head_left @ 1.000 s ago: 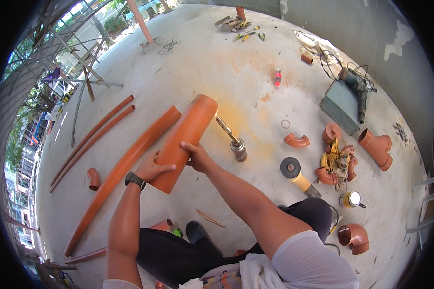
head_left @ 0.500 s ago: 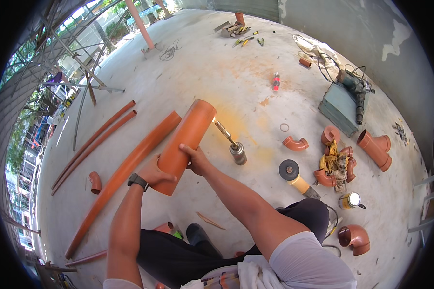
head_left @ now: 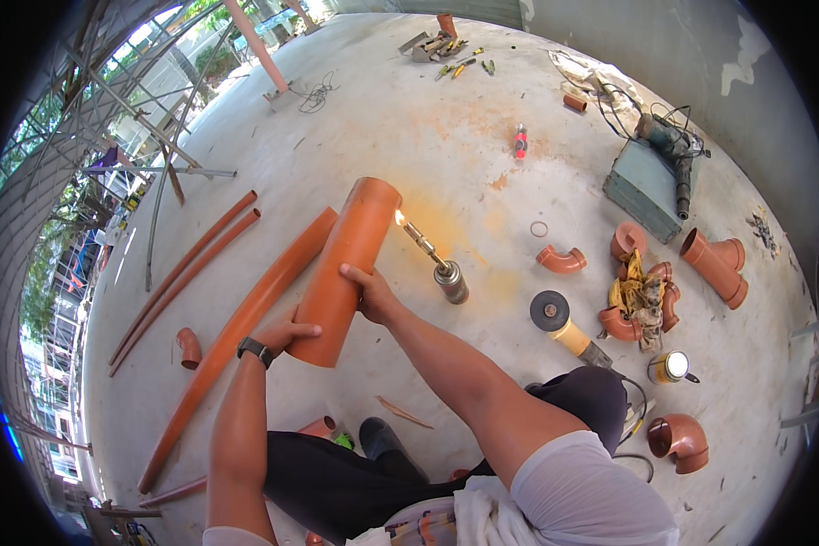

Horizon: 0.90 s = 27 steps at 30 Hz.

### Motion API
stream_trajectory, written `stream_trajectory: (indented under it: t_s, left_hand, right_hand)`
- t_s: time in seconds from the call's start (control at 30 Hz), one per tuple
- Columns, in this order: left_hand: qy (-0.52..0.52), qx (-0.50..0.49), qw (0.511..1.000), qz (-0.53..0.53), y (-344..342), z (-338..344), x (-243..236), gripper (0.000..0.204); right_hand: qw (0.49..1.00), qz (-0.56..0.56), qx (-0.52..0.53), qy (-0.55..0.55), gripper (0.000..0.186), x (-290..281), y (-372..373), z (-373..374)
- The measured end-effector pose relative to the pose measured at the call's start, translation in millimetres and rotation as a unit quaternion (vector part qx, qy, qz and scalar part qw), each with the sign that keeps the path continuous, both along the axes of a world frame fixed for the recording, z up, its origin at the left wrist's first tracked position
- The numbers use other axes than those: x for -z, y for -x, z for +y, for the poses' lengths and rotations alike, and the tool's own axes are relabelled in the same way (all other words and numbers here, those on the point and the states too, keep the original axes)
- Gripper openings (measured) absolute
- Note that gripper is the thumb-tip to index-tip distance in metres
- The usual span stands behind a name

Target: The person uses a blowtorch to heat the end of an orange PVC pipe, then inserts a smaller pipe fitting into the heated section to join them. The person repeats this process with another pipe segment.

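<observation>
I hold a short, wide orange pipe (head_left: 346,237) tilted over the floor. My left hand (head_left: 287,332) is closed on its lower end, a dark watch at the wrist. My right hand (head_left: 364,291) grips it around the middle, thumb on top. A gas torch (head_left: 450,282) stands on its canister just right of the pipe, with a small flame (head_left: 399,217) at its nozzle beside the pipe's upper end. A long orange pipe (head_left: 237,350) lies left of my hands. An angle grinder (head_left: 569,329) lies to the right.
Orange elbows (head_left: 560,259), a branched fitting (head_left: 710,264), a can (head_left: 668,367) and a power tool on a grey-green case (head_left: 637,182) lie rightward. Thin pipes (head_left: 177,273) and scaffolding (head_left: 155,136) are at left. Hand tools (head_left: 464,68) lie near the back wall (head_left: 637,55).
The held pipe dipped slightly, then rose again, its top end now a little left of where it began. The torch's flame shows more clearly. Both hands keep their hold.
</observation>
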<state>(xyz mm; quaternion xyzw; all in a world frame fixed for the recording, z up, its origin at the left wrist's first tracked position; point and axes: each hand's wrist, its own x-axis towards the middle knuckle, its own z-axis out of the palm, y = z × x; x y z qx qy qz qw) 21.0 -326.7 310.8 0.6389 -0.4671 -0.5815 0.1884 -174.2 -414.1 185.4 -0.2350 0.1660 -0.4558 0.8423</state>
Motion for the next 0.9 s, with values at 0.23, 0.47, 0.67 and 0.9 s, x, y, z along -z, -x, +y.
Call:
stream_trajectory:
  t_s: [0.23, 0.47, 0.67, 0.9]
  left_hand:
    - [0.049, -0.019, 0.994, -0.091, 21.1, -1.9, -8.6, 0.117]
    - [0.142, -0.014, 0.971, -0.19, 23.5, -12.4, 15.6, 0.12]
    - [0.164, -0.016, 0.948, -0.271, 41.5, -9.6, 10.9, 0.121]
    - [0.186, 0.003, 0.85, -0.492, 64.2, -3.3, 17.2, 0.131]
  right_hand:
    - [0.999, 0.036, 0.021, -0.009, 0.082, -9.6, 4.4, 3.1]
    - [0.998, 0.041, 0.041, 0.002, 0.083, -11.9, 10.5, 0.0]
    - [0.998, 0.044, 0.046, 0.004, 0.084, -13.7, 9.2, 1.8]
    - [0.996, 0.066, 0.052, 0.003, 0.084, -13.5, 3.9, 3.6]
